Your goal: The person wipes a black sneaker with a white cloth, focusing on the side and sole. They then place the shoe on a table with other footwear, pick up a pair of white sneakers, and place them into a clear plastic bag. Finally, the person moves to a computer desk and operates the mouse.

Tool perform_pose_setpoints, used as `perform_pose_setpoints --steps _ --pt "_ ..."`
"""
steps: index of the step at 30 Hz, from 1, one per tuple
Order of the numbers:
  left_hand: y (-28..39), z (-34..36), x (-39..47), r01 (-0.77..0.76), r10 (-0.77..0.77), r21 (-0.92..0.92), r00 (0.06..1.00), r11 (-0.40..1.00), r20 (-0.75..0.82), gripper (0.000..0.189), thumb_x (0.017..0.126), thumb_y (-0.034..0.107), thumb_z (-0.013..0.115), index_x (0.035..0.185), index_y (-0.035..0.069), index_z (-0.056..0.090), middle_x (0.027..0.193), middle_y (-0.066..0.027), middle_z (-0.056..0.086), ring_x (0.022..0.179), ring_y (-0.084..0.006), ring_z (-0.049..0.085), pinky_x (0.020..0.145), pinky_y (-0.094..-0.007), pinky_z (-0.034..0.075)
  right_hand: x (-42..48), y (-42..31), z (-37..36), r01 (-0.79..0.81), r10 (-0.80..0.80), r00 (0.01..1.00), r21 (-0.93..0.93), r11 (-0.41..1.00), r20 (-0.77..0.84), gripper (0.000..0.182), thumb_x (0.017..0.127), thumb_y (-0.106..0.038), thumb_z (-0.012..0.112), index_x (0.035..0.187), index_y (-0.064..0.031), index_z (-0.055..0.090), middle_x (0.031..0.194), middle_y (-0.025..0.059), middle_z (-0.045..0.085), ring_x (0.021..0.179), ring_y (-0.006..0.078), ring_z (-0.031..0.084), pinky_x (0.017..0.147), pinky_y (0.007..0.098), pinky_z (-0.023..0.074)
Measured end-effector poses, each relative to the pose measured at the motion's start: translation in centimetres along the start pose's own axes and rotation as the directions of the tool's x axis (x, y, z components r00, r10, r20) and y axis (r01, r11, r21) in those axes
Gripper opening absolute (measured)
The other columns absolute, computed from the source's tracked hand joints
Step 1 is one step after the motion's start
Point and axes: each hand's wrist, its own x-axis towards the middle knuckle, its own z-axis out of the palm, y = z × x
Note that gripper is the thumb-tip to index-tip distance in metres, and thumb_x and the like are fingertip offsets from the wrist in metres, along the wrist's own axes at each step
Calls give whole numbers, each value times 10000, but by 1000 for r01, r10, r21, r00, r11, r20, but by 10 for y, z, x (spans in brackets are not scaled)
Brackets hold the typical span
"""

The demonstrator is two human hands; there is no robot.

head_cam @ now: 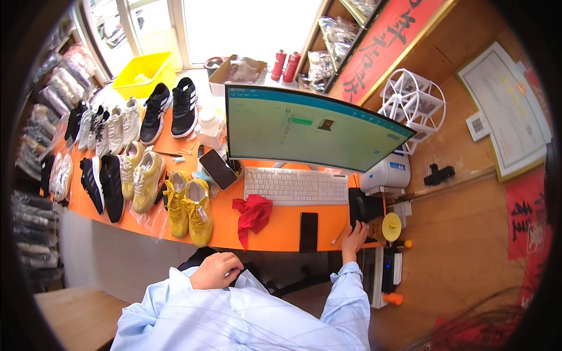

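My left hand (217,270) rests loosely curled near my lap, below the orange desk's (272,228) front edge; whether it holds anything is hidden. My right hand (354,239) lies at the desk's right edge, fingers forward on the near side of a dark mouse pad; a black mouse (362,204) shows just beyond the fingertips, and whether they touch it is unclear. A white keyboard (296,186) sits below a curved monitor (311,127). Between the hands, a black phone (308,232) lies flat and a red cloth (253,215) is crumpled to its left.
Yellow sneakers (199,213) and several other shoes line the desk's left half. A second phone (217,169) leans in a stand. A cup with a yellow lid (391,227) stands right of the mouse pad. A white printer-like device (388,173) and a yellow bin (145,74) stand farther back.
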Motion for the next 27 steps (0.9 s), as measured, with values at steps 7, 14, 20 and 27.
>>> perform_pose_setpoints --steps 7,14,20,27 --pt "19 43 4 137 -136 45 990 990 -32 114 769 57 667 877 67 631 881 -76 633 831 -278 625 724 -376 519 38 36 22 101 -92 980 -41 994 176 432 952 -211 534 1364 -94 478 1416 207 353 1324 418 315 1084 515 317" --pt "33 55 5 238 -231 83 969 968 -88 107 771 59 666 872 70 632 880 -78 633 830 -281 628 726 -378 526 63 52 45 189 -189 982 -12 982 -6 392 945 -197 551 1323 -100 521 1334 205 397 1254 419 372 1038 525 354" --pt "40 59 8 275 -268 103 960 956 -79 105 776 63 662 877 66 632 885 -81 633 840 -287 628 742 -391 521 75 71 73 210 -208 978 75 975 -35 357 955 -188 541 1307 -134 549 1311 184 436 1184 408 427 965 530 403" --pt "39 66 13 231 -218 111 969 967 -116 113 746 45 661 854 70 639 832 -77 612 786 -281 613 698 -375 504 73 67 70 167 -166 986 98 981 -17 326 965 -187 531 1284 -137 575 1310 175 446 1170 395 438 928 515 428"
